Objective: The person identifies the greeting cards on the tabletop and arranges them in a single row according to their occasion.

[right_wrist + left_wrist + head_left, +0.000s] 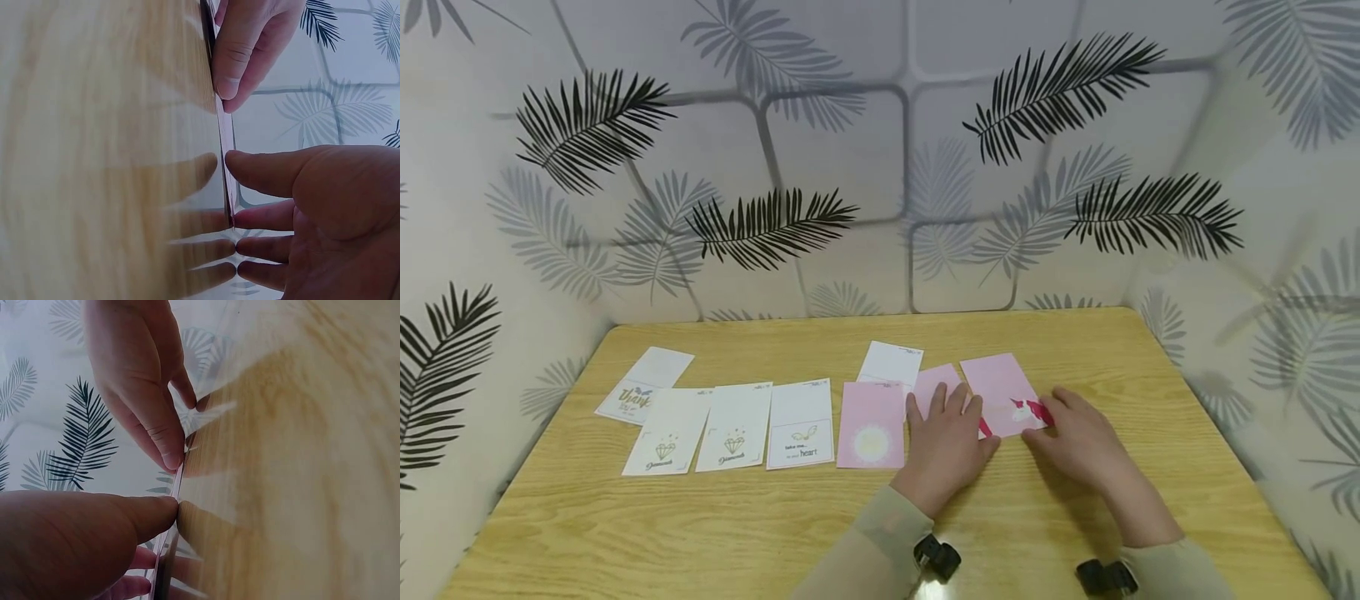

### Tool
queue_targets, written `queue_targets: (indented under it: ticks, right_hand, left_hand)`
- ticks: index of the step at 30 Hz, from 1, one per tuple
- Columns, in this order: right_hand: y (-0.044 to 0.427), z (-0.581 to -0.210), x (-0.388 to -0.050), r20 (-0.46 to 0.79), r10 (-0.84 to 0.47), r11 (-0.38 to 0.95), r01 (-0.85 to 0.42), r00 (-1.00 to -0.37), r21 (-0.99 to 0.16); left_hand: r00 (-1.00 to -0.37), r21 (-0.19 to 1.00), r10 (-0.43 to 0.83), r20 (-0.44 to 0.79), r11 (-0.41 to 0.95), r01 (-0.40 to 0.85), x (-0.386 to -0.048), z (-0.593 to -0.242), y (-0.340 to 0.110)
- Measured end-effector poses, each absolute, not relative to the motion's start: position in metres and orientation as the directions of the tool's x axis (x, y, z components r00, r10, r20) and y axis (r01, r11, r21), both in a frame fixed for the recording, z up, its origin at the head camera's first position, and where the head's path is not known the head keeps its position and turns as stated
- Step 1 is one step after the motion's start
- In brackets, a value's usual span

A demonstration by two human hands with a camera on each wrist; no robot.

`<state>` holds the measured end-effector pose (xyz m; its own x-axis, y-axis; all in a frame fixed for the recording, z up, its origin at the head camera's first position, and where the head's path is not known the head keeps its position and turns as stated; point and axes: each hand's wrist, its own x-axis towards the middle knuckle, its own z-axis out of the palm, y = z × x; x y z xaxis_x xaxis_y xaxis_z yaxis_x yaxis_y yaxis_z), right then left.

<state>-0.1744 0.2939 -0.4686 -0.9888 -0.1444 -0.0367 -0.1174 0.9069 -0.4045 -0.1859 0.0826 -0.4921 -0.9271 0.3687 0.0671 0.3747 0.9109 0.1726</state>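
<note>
As only head view shows, unicorn print

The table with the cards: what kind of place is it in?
Probably a little indoor work nook, though I can't tell what building. There's a wooden table, leaf-patterned walls behind it and on both sides, and cards laid out.

Pale walls with black and grey leaves border the wooden tabletop at its far, left and right edges.
</note>
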Motion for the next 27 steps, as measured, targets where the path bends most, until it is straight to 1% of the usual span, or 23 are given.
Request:
queue_targets:
  ticks: [8, 18, 22, 27]
  right_hand:
    - [0.292, -0.462, -0.176, -0.038, -0.141, 0.907, -0.113, -0.989, -0.407]
    - [0.293, -0.458, -0.179, -0.072, -0.110, 0.881, -0.064, -0.991, -0.469]
    - [0.294, -0.459, -0.179, -0.064, -0.086, 0.849, -0.039, -0.994, -0.527]
    - [0.297, -0.458, -0.179, -0.092, -0.030, 0.789, 0.033, -0.995, -0.614]
  left_hand:
    - [-0.927, 0.138, 0.369, 0.062, 0.917, 0.374, -0.184, -0.488, 0.083]
    - [-0.927, 0.146, 0.371, 0.056, 0.915, 0.375, -0.184, -0.490, 0.083]
    - [-0.928, 0.124, 0.368, 0.058, 0.920, 0.373, -0.183, -0.489, 0.083]
    - [-0.928, 0.127, 0.367, 0.062, 0.920, 0.372, -0.183, -0.489, 0.083]
